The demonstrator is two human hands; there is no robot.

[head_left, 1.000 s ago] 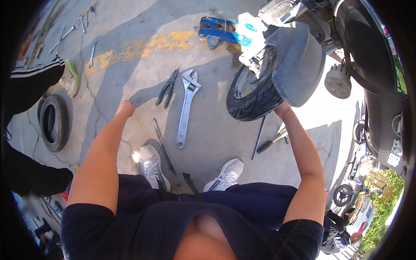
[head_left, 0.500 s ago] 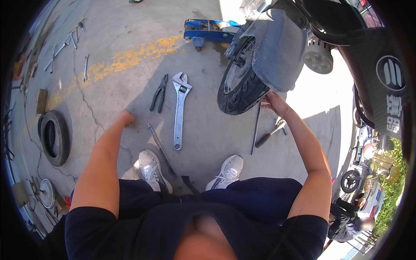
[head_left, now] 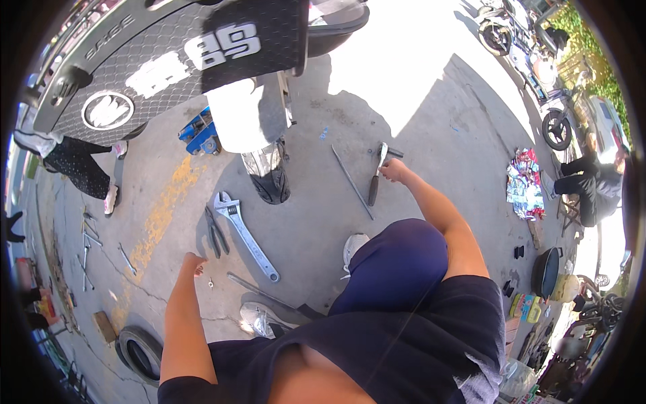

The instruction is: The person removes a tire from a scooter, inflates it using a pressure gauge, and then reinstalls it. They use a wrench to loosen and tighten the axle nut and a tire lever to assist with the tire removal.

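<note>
My right hand (head_left: 393, 171) is at the ratchet wrench (head_left: 374, 190), its fingers closed around the shaft below the head. A short dark metal piece (head_left: 395, 153) lies by the ratchet's head, and a thin metal rod (head_left: 352, 180) is on the concrete to its left. Low over the ground hangs my left hand (head_left: 196, 262), fingers loosely bent and apart, with nothing visible in them. Near it are a small shiny metal part (head_left: 210, 284), dark-handled pliers (head_left: 216, 232) and a large adjustable wrench (head_left: 247, 241). A long pry bar (head_left: 262, 291) lies nearer my shoes.
Ahead stands a scooter with a black front panel (head_left: 182, 64) and front tyre (head_left: 270, 185), a blue floor jack (head_left: 200, 132) beside it. Loose tyres (head_left: 141, 353) and several wrenches (head_left: 87, 249) lie left. One person walks at left; another sits at right (head_left: 592, 185).
My view has swung to the right. My right hand has left the scooter's front tyre and taken hold of the ratchet wrench. My left hand stays low near the pliers.
</note>
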